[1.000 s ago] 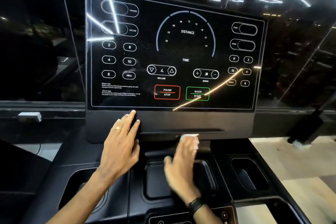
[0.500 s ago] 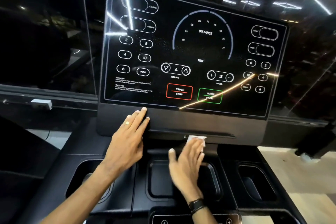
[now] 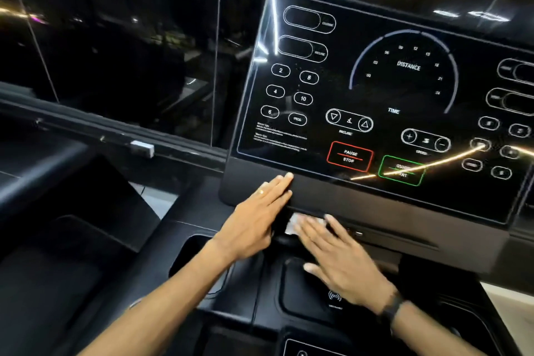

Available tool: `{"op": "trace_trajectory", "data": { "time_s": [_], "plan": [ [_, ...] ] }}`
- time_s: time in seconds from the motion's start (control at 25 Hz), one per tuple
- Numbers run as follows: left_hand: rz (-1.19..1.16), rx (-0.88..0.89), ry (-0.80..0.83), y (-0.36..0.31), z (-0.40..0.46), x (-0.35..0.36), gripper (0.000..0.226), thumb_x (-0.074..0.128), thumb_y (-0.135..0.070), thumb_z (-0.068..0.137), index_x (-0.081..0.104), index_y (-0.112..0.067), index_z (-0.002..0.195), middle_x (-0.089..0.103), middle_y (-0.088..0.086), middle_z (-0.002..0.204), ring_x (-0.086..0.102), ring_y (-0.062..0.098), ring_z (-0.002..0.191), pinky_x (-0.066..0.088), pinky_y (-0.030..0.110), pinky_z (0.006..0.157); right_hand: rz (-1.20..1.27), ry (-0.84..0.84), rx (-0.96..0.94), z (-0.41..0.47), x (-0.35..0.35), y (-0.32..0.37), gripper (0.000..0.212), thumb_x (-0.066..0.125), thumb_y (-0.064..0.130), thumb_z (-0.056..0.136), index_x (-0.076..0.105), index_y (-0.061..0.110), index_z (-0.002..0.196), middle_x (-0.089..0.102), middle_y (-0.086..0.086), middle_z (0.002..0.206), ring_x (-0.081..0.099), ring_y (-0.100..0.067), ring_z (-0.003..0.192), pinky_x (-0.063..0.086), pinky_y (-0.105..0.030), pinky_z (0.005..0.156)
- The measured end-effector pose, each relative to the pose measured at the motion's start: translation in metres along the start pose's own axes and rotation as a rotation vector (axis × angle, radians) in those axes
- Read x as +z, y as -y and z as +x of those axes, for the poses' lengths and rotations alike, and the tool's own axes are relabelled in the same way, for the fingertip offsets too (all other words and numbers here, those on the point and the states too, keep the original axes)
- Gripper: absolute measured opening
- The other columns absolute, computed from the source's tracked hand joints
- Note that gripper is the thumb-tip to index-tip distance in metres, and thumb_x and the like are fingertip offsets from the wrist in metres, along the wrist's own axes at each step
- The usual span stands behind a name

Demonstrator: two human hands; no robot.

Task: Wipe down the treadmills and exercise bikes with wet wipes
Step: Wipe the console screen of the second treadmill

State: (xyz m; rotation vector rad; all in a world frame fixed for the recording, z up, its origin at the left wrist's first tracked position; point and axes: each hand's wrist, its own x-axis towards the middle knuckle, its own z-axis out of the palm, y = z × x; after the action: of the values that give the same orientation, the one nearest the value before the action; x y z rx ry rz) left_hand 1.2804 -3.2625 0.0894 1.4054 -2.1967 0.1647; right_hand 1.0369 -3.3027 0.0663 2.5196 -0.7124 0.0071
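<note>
Right hand [image 3: 341, 263] flat, pressing wet wipe [image 3: 293, 224] under fingertips, left hand [image 3: 257, 217] flat on treadmill console [image 3: 375, 205]

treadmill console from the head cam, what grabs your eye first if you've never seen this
The big glossy black treadmill console fills the upper right, with its red PAUSE/STOP button and green QUICK START button glowing near its lower edge. Below it, the right hand presses a white wet wipe flat against the ledge, while the left hand rests flat on the console's bottom bezel.

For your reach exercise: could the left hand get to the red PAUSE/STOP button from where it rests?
Probably yes. The left hand lies flat on the bezel just below the screen, and nothing stands between its fingertips and the PAUSE/STOP button up to the right.
</note>
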Motion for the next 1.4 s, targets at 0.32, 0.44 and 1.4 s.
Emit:
{"op": "trace_trajectory", "data": {
  "time_s": [0.32,0.44,1.4],
  "plan": [
    [-0.046,-0.194,-0.121,0.021,-0.028,-0.018,0.064,0.04,0.004,0.076,0.048,0.003,0.139,0.019,0.008,0.164,0.014,0.017,0.152,0.025,0.022,0.118,-0.061,-0.025,-0.039,-0.016,-0.012,-0.023,0.08,0.049,0.051,0.095,0.02,0.013,0.159,0.012,-0.002,0.167,0.012,-0.014,0.153,0.0,-0.041,0.125],
    [-0.095,-0.213,-0.118,0.019,-0.026,-0.015,0.066,0.042,0.004,0.074,0.048,0.004,0.14,0.023,0.009,0.163,0.015,0.015,0.151,0.018,0.016,0.118,-0.048,-0.058,-0.027,0.034,-0.01,0.018,0.084,0.049,0.053,0.094,0.017,0.01,0.159,0.009,-0.004,0.168,0.008,-0.016,0.154,0.002,-0.042,0.124],
    [-0.019,-0.555,-0.461,0.051,-0.073,-0.033,0.057,0.048,-0.001,0.064,0.069,-0.011,0.116,0.066,0.003,0.127,0.056,0.014,0.122,0.031,0.04,0.116,-0.007,-0.159,0.097,0.152,-0.06,0.051,0.08,0.047,0.047,0.096,0.019,0.005,0.158,0.01,-0.01,0.167,0.007,-0.024,0.154,-0.004,-0.046,0.124]
  ]
}}
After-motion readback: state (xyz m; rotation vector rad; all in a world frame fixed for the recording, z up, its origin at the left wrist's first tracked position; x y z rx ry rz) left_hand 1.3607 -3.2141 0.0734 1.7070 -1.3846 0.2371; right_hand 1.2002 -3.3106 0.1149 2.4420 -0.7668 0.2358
